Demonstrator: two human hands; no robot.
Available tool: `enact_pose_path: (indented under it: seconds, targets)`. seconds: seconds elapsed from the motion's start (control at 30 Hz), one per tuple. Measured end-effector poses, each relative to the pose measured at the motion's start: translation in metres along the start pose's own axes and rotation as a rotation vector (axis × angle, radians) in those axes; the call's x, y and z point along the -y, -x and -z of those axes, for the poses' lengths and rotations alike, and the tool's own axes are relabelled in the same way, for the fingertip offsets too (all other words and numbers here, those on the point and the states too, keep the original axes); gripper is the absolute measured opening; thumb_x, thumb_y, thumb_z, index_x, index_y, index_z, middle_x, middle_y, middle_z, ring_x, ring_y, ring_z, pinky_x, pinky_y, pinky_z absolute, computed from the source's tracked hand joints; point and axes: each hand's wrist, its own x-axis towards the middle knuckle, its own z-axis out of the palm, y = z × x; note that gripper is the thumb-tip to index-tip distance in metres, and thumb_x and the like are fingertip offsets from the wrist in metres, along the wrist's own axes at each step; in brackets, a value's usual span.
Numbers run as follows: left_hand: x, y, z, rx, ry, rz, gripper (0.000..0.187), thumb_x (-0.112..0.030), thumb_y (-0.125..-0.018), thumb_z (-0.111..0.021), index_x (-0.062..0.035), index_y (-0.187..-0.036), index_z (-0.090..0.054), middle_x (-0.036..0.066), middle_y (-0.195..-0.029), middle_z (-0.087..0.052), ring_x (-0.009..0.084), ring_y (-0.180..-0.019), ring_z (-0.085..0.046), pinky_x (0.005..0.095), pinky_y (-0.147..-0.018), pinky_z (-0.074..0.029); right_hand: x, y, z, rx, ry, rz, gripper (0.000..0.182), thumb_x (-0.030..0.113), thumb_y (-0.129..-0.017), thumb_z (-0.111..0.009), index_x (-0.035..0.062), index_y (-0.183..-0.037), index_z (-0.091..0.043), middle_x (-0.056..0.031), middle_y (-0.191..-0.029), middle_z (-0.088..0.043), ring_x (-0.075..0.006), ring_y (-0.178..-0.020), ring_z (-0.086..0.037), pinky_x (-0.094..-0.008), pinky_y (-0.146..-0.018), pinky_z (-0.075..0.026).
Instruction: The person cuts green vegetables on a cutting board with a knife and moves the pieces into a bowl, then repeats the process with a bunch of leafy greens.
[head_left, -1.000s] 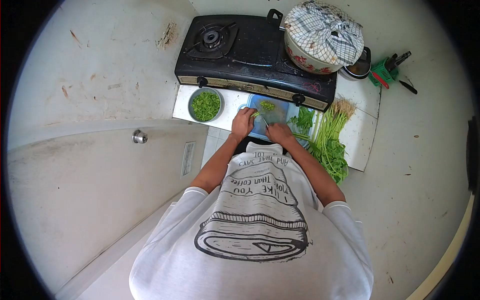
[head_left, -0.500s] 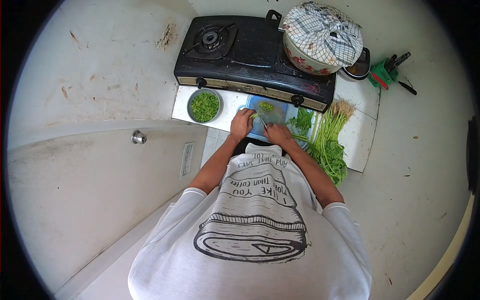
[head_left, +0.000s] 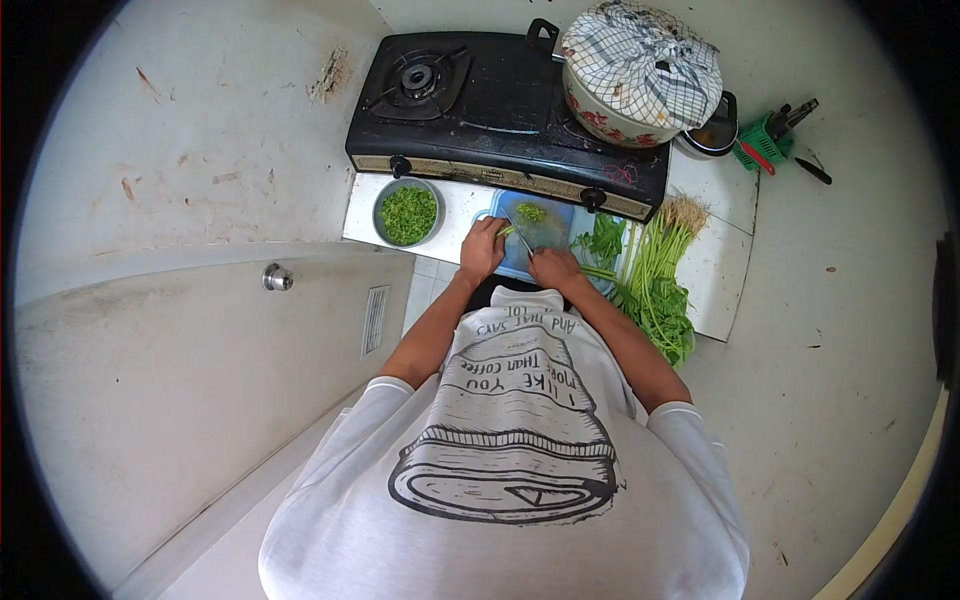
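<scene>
White tiled counter (head_left: 460, 205) is running below a black gas stove (head_left: 500, 100), and I am looking down over it from above. On it, a blue cutting board (head_left: 545, 235) is lying at about 12 o'clock from my chest. My left hand (head_left: 482, 250) is pressing a small green stalk (head_left: 509, 230) onto the board, fingers curled narrowly around its end. My right hand (head_left: 556, 267) is gripping a knife (head_left: 523, 236), fingers closed on the handle, the blade slanting toward the stalk beside my left fingertips. A little heap of chopped greens (head_left: 531, 212) is sitting at the board's far edge. At 9 o'clock from the board, a metal bowl (head_left: 408, 212) is holding more chopped greens. At 3 o'clock, a bundle of leafy stems (head_left: 655, 280) is lying on the counter. A pot (head_left: 640, 75) covered with a checked cloth is sitting on the stove's right burner.
</scene>
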Motion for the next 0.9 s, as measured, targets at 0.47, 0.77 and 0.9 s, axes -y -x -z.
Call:
enact_pose_path:
  seconds: [0.47, 0.77, 0.9]
  targets:
    - [-0.001, 0.0, 0.001, -0.012, 0.012, -0.006, 0.026, -0.002, -0.086, -0.069, -0.005, -0.112, -0.071, 0.016, -0.106, -0.071, 0.0386, -0.101, -0.066, 0.0466, -0.09, -0.054, -0.006, -0.004, 0.001, 0.059, 0.037, 0.053, 0.037, 0.031, -0.097, -0.055, 0.0012, -0.091, -0.076, -0.0234, -0.091, -0.076, -0.0399, -0.083, -0.076, -0.0516, -0.076, -0.06]
    - [0.003, 0.001, -0.003, -0.045, 0.031, -0.013, 0.027, -0.002, -0.086, -0.069, -0.0059, -0.112, -0.072, 0.015, -0.106, -0.071, 0.038, -0.101, -0.067, 0.0459, -0.09, -0.054, 0.002, 0.008, 0.014, -0.015, 0.002, -0.016, 0.038, 0.033, -0.098, -0.055, 0.0009, -0.092, -0.075, -0.0246, -0.088, -0.076, -0.0407, -0.081, -0.075, -0.0532, -0.075, -0.06]
    - [0.001, 0.002, -0.003, -0.039, 0.008, -0.002, 0.025, -0.003, -0.088, -0.065, -0.0095, -0.111, -0.073, 0.011, -0.106, -0.07, 0.0366, -0.101, -0.065, 0.046, -0.089, -0.055, 0.001, -0.002, 0.005, -0.028, -0.006, -0.009, 0.04, 0.034, -0.099, -0.054, 0.0005, -0.095, -0.074, -0.025, -0.089, -0.075, -0.041, -0.083, -0.075, -0.0525, -0.076, -0.06]
